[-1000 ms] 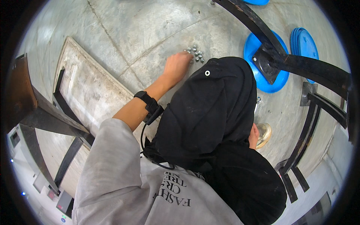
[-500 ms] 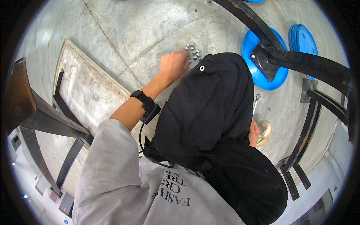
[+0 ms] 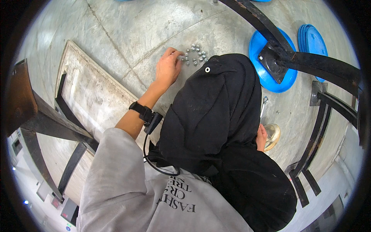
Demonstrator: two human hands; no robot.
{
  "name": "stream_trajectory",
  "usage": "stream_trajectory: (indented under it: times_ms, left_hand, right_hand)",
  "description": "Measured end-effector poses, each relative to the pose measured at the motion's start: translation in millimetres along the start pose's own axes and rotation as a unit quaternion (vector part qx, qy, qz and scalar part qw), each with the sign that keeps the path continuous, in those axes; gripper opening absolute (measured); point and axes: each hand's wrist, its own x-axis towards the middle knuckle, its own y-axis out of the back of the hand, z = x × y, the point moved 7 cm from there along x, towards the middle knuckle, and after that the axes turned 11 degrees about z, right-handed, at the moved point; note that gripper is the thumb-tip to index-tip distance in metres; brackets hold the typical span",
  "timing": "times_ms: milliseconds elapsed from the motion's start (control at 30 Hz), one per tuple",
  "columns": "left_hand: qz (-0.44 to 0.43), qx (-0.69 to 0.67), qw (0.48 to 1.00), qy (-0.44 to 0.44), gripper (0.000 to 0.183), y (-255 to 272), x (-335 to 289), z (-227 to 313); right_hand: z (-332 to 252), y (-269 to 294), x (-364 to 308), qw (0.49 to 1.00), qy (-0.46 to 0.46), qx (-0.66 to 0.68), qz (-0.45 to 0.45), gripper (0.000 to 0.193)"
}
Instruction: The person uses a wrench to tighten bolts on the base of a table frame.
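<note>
On the concrete floor ahead of my knee lies a loose cluster of small silver nuts (image 3: 195,55). My left hand (image 3: 169,69) is at the cluster's left edge, fingers loosely bent and apart, its fingertips beside or touching the nearest nuts. Past my right thigh, my right hand (image 3: 261,138) is closed around the lower end of a silver wrench (image 3: 264,106); my leg hides part of that hand. The wrench head points away from me.
A black metal frame leg (image 3: 305,63) arches over a blue round lid or tray (image 3: 284,83) at the right. Several blue lids (image 3: 313,42) are stacked beyond it. A dirty pale board (image 3: 91,83) lies at the left, near another black frame (image 3: 58,129). My shoe (image 3: 273,137) is by my right hand.
My left hand has drawn back to the left from over the nuts, its fingers loosening. Several nuts now lie spread further left. My right hand and the wrench have stayed put.
</note>
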Motion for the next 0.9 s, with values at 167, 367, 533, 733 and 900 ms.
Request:
stream_trajectory:
  times_ms: [167,367,533,733,900]
  left_hand:
    - [-0.051,-0.026,0.998,-0.029,0.025,-5.7,-2.3,10.8]
    - [-0.088,-0.025,0.995,-0.045,0.024,-11.9,5.6,23.2]
    - [-0.080,-0.017,0.995,-0.050,0.020,-18.7,7.7,16.4]
    - [-0.074,-0.027,0.996,-0.045,0.019,-21.2,10.9,9.6]
    - [-0.073,-0.009,0.996,-0.058,0.022,-19.3,12.1,5.9]
  right_hand:
    - [-0.8,2.3,-1.4,1.000,0.013,-0.016,0.007,0.021]
    - [5.3,4.6,-0.8,1.000,-0.001,0.001,0.008,0.021]
    - [6.2,4.6,0.7,1.000,0.006,-0.001,-0.001,0.021]
    - [9.3,6.6,0.5,1.000,-0.007,0.008,-0.004,0.020]
    - [7.2,5.5,-0.1,1.000,-0.012,0.012,0.009,0.018]
